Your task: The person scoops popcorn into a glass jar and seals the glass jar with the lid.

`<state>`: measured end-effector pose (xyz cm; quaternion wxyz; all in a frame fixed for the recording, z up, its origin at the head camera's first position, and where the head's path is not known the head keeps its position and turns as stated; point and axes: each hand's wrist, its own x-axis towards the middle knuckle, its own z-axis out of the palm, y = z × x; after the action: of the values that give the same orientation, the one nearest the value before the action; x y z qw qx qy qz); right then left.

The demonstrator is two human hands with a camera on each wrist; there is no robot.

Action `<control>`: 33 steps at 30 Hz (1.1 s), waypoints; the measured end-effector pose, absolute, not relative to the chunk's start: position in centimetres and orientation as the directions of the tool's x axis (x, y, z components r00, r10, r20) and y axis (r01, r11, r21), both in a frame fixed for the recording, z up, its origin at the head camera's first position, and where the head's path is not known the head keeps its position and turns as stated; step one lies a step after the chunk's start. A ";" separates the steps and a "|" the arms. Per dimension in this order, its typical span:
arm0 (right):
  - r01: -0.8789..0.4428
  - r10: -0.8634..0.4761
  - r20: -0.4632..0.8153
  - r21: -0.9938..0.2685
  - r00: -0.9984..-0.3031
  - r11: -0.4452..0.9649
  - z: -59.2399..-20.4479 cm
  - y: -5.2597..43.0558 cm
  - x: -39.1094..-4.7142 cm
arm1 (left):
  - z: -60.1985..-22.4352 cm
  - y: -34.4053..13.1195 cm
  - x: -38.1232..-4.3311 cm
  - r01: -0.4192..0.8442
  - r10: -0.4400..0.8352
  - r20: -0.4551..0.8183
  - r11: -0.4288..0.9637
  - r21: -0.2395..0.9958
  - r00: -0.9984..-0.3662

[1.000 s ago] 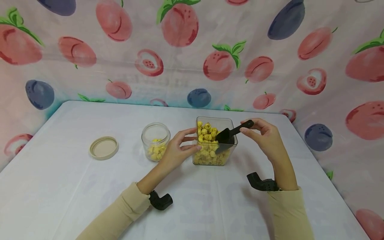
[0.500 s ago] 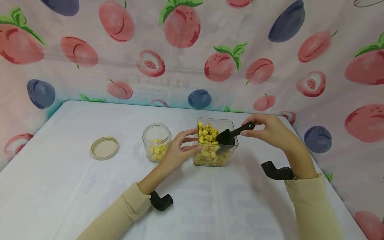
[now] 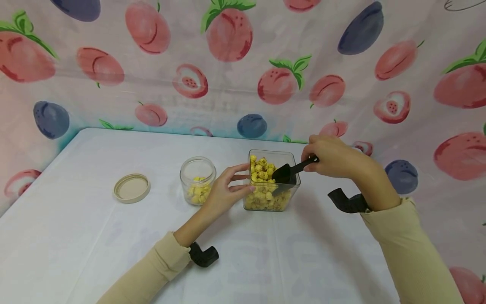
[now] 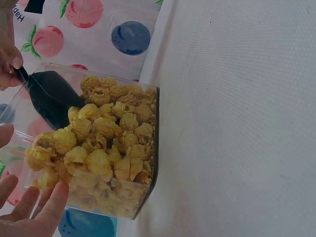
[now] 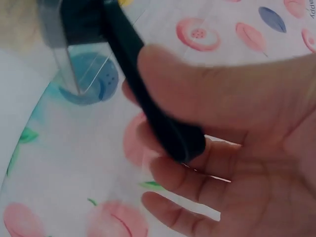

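A clear square container [image 3: 286, 198] of yellow popcorn [image 3: 262, 173] stands on the table. My left hand [image 3: 224, 185] rests against its left side, thumb at the front face and fingers spread fairly straight along the wall. A black scoop [image 3: 282, 172] leans in the container, its blade beside the popcorn. My right hand [image 3: 330, 156] pinches the scoop's handle [image 5: 133, 74] between thumb and fingers, as the right wrist view shows. In the left wrist view the scoop blade [image 4: 52, 98] dips into the popcorn along one side.
Left of the container stands a round clear jar [image 3: 190, 171] with some popcorn in the bottom, close to my left hand. Farther left lies a round cream lid [image 3: 131, 188]. Behind the white table [image 3: 95, 236] hangs a fruit-patterned cloth [image 3: 228, 101].
My right wrist has swung outward and up, turning the hand over the scoop handle while keeping its grip. Scoop blade, container and left hand stay nearly where they were.
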<state>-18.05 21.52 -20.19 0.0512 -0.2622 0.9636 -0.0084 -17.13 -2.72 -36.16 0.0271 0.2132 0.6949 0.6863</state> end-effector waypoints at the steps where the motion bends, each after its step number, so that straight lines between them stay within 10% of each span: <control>1: -0.513 -0.514 -0.092 -0.037 -0.853 0.857 -20.1 21.5 -18.1 | -36.1 -2.7 -17.1 0.257 0.334 0.253 -0.031 0.966 -0.908; 21: -0.613 -0.611 -0.087 0.007 -0.787 0.790 -19.9 21.4 -19.1 | -36.2 -2.6 -17.3 0.252 0.331 0.248 -0.032 0.967 -0.910; 33: -0.591 -0.608 -0.062 -0.179 -0.791 0.787 -20.8 24.1 -19.8 | -36.2 -2.7 -17.3 0.257 0.331 0.252 -0.029 0.966 -0.909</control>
<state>-19.83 24.14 -20.79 0.0583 -0.3177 0.9434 -0.0755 -17.33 -2.65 -36.23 0.0271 0.2112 0.6962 0.6855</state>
